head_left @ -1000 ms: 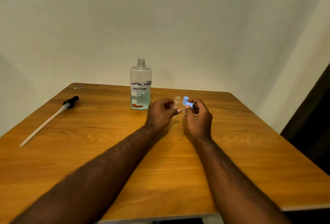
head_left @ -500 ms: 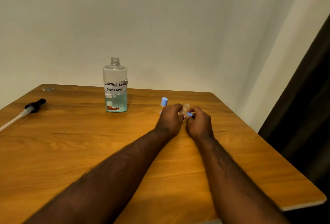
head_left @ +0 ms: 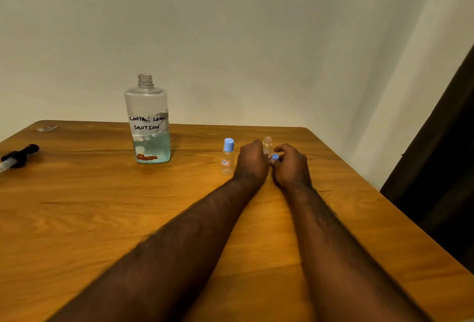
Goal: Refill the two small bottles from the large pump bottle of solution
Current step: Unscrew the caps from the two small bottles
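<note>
On wooden table [head_left: 77,219], large bottle [head_left: 148,121]; pale wall [head_left: 230,26] behind, dark curtain [head_left: 441,167] right.

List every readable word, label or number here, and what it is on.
"CONTAC LENS" over "SOLUTION": handwritten in black on the torn white label of the large bottle; the first word's end is lost at a tear.
Red print low on the large bottle: too blurred to read.
Red-marked sticker on the capped small bottle: too small to read.
Uncapped small bottle in the left hand, blue cap in the right hand: no text visible.
</note>
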